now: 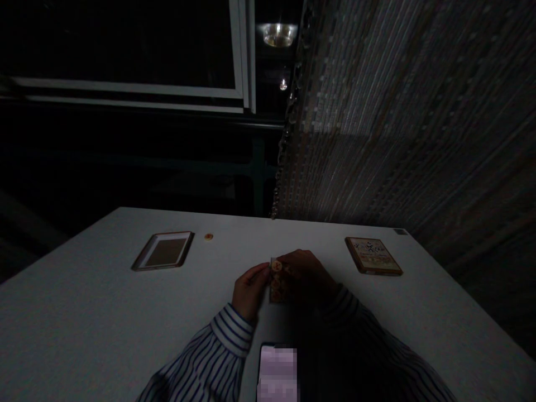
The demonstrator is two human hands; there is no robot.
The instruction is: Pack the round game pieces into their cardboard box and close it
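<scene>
Where the left hand (246,293) meets the left edge of the rectangular cluster of round tan discs with red markings (275,285), we record the right hand (307,273) covering its right side; we cannot tell whether either grip is closed. We find the cluster on the flat white table (104,324), beyond the dark-edged phone with a pale screen (272,365)

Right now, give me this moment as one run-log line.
left hand: left side of round pieces; right hand: their right side; loose piece: beside shallow tray; printed box: right of hands; phone: below hands in frame
</scene>
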